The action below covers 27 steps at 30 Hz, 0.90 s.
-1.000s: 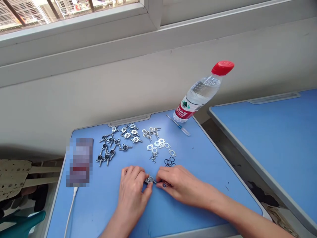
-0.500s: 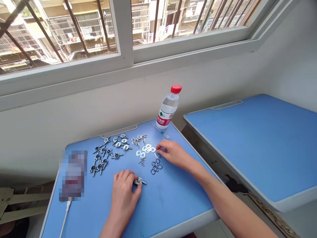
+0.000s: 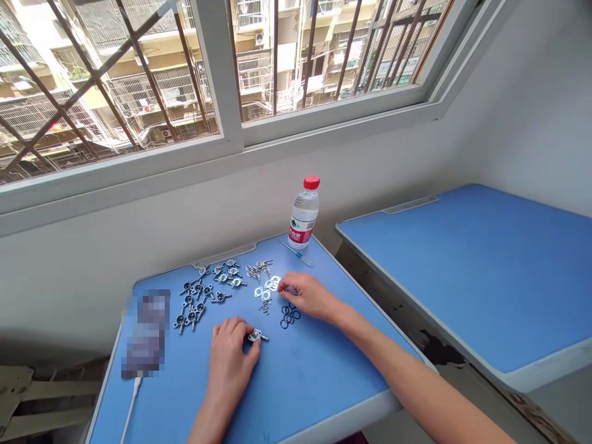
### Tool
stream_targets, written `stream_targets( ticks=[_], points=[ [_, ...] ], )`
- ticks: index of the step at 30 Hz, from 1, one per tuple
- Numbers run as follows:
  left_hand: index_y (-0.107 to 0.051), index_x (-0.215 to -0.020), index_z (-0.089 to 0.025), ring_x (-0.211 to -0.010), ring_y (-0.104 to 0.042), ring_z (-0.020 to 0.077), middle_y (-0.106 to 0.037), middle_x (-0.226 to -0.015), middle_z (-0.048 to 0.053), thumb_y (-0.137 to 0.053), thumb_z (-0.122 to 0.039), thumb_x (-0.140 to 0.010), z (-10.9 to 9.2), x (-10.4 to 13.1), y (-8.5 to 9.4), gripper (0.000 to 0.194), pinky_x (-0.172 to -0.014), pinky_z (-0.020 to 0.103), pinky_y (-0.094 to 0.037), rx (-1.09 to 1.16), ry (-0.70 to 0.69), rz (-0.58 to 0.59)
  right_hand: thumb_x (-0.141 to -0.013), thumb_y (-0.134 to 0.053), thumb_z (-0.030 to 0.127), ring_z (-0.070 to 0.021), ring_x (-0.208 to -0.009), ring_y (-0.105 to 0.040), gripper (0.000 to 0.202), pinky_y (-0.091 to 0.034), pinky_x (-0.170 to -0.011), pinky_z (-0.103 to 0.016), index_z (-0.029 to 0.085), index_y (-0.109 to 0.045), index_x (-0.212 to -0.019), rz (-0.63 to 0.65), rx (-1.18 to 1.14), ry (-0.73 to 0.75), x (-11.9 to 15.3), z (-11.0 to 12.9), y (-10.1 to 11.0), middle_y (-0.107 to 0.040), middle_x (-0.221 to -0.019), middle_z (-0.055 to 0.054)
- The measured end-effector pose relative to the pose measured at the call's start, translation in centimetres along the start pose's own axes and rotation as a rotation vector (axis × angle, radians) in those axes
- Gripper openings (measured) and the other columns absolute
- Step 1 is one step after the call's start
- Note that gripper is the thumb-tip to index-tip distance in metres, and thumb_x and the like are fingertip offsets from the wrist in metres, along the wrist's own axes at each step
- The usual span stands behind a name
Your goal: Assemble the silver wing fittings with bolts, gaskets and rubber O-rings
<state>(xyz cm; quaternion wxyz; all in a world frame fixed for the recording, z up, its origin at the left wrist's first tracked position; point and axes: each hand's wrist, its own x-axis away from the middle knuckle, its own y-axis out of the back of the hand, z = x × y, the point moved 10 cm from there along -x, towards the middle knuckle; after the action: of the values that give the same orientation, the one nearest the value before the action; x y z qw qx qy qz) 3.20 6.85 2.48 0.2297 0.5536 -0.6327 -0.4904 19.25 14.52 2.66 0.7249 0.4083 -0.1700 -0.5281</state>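
My left hand (image 3: 231, 348) rests low on the blue table, thumb and fingers closed around a small metal valve-like fitting (image 3: 255, 335) with a flat flange and a short stem pointing right. My right hand (image 3: 303, 293) is over the right side of a pile of flat silver flange plates (image 3: 271, 283), its fingertips pressed together. Whether a plate is between them I cannot make out. Just below this hand lie several black rubber rings (image 3: 290, 317). Beside the plates is a small heap of screws (image 3: 265, 306).
Several similar metal fittings (image 3: 198, 299) spread across the table's left half. Small metal stems (image 3: 258, 269) lie behind the plates. A water bottle (image 3: 303, 216) and a thin screwdriver-like tool (image 3: 298, 253) are at the back. A blurred phone-like object (image 3: 147, 336) with a white cable (image 3: 132, 404) lies left.
My right hand has shifted left, covering more of the flange plates. My left hand keeps hold of the fitting in nearly the same place. The head view has tilted up slightly.
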Motion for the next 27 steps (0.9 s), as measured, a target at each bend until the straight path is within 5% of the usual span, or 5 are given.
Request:
stream_targets(
  ticks=[17,27],
  points=[
    [-0.060,-0.082,-0.019,-0.083,-0.059,0.0215,-0.066,-0.086,0.001,-0.065,-0.013,-0.082,0.0,0.1,-0.2,0.008,-0.077,0.038,-0.040,-0.008,0.024,0.036,-0.084,-0.060,0.005,-0.0138,-0.069,-0.058,0.014,-0.035,-0.060,-0.024,0.019,-0.064,-0.085,0.137,0.174,0.178,-0.1,2.9,-3.9,-0.066,-0.087,-0.003],
    [-0.060,-0.082,-0.020,-0.083,-0.060,0.0210,-0.066,-0.086,0.001,-0.061,-0.012,-0.082,-0.2,0.1,0.0,0.008,-0.077,0.037,-0.041,-0.016,0.022,0.031,-0.085,-0.057,0.005,-0.0162,-0.073,-0.059,0.015,-0.039,-0.063,-0.025,0.019,-0.061,-0.082,0.140,0.077,0.121,0.0,2.4,-3.4,-0.066,-0.084,-0.003]
  ],
)
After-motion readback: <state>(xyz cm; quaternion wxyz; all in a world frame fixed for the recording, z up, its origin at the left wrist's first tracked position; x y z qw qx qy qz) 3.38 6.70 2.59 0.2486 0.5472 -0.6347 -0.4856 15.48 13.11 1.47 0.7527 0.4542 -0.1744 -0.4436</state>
